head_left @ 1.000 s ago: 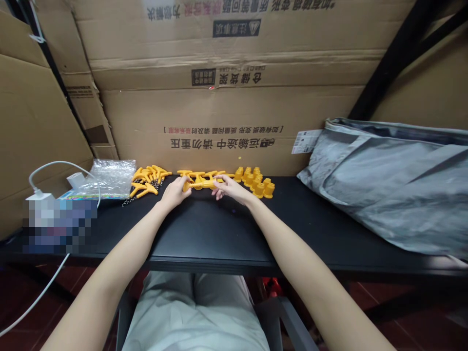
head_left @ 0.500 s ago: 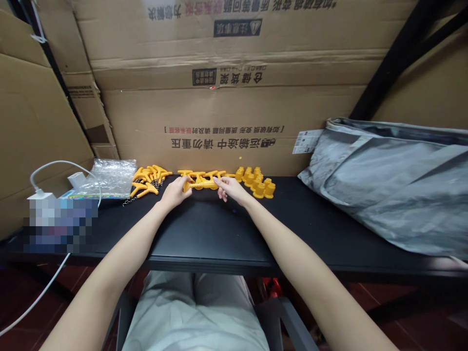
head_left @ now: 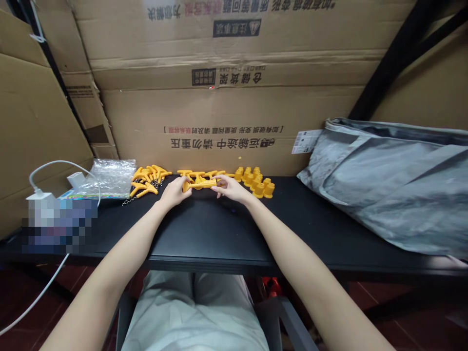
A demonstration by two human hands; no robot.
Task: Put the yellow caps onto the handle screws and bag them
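At the back of the black table, my left hand (head_left: 177, 191) is closed around the handle end of a yellow corkscrew (head_left: 196, 185), held sideways. The fingers of my right hand (head_left: 233, 188) pinch a yellow bell-shaped sleeve (head_left: 209, 184) at the corkscrew's other end. The metal screw does not show between the hands. Behind them stand several yellow corkscrews with T-shaped handles (head_left: 198, 174), partly hidden. Right of my right hand are several yellow bell-shaped sleeves (head_left: 258, 188) in rows. To the left lies a heap of yellow T-handles with bare metal spirals (head_left: 146, 188).
A clear plastic packet (head_left: 114, 176) and a white charger with its cable (head_left: 43, 201) sit at the left, beside a blurred patch. A large grey bag (head_left: 380, 180) fills the right side. Cardboard (head_left: 223, 107) walls off the back of the table (head_left: 219, 234).
My right fingers have shifted slightly on the sleeve, and more of it shows between the hands. My left hand has stayed nearly in place.
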